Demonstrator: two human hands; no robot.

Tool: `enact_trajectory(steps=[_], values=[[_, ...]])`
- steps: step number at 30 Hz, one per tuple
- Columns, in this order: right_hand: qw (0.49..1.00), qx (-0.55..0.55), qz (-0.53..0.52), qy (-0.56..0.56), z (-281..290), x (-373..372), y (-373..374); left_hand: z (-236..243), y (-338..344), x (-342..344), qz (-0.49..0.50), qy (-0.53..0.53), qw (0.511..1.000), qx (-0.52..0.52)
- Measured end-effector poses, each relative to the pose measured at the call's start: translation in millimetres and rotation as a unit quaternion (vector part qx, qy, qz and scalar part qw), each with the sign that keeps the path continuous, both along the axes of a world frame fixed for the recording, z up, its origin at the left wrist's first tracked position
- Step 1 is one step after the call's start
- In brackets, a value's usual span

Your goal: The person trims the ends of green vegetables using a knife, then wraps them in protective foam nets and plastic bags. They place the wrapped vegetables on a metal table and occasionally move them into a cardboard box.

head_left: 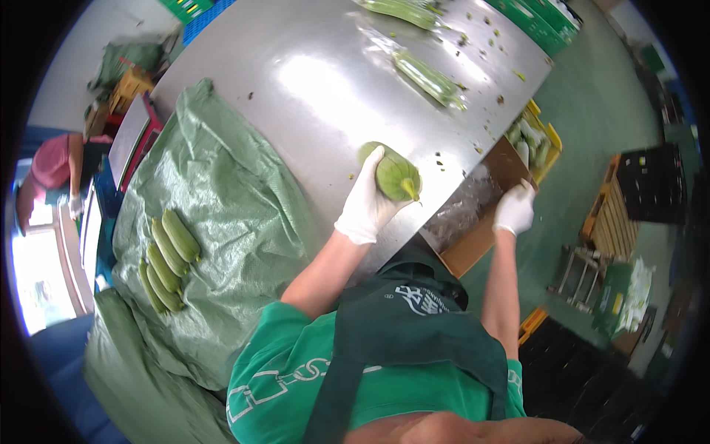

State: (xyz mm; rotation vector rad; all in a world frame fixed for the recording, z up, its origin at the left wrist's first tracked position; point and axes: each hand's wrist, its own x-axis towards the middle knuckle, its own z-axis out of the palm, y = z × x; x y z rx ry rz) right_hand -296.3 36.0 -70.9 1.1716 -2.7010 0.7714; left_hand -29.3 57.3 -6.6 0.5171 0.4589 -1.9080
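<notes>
My gloved left hand (364, 201) is wrapped around a green luffa-like gourd (397, 176), held above the metal table with its stem end toward me. At the right, my gloved right hand (515, 207) is closed at the outer edge of a cardboard box (473, 240), its fingers curled over the rim. Clear plastic bags (464, 211) lie in that box. Farther up the table rests a similar long vegetable in clear wrapping (429, 80), with another wrapped one (403, 10) beyond it.
Several unwrapped gourds (176, 240) lie on a green tarp (222, 170) at the left. A yellow crate (551, 152) with more vegetables stands beyond the box. Small scraps dot the steel table (244, 52). Another person (55, 166) is at the far left. A pallet (612, 229) stands right.
</notes>
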Motion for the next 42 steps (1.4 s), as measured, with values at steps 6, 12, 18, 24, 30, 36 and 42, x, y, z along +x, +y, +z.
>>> enact_trajectory(steps=[6,12,18,24,30,36,42], values=[[0.943,-0.067,0.31,-0.1,-55.7,-37.0,-2.1,15.0,-12.7,44.8,0.099,-0.09,0.988,-0.082],[0.736,0.113,0.148,-0.651,-47.7,-38.5,-4.5,20.1,16.4,144.3,0.145,-0.328,0.926,-0.122],[0.736,0.087,0.238,-0.628,1.2,41.3,-16.4,33.7,69.7,212.1,0.341,-0.285,0.895,-0.023],[0.652,0.254,0.46,-0.547,130.9,190.6,15.1,19.2,54.4,165.9,0.321,-0.237,0.916,-0.036],[0.523,0.265,0.503,-0.636,129.2,220.3,21.5,45.7,27.7,99.1,0.271,-0.282,0.915,-0.101],[0.49,0.192,0.472,-0.707,125.2,199.9,23.5,47.6,14.3,74.8,0.22,-0.258,0.933,-0.118],[0.472,0.16,0.468,-0.729,113.9,192.2,28.5,39.3,12.1,70.8,0.19,-0.214,0.952,-0.108]])
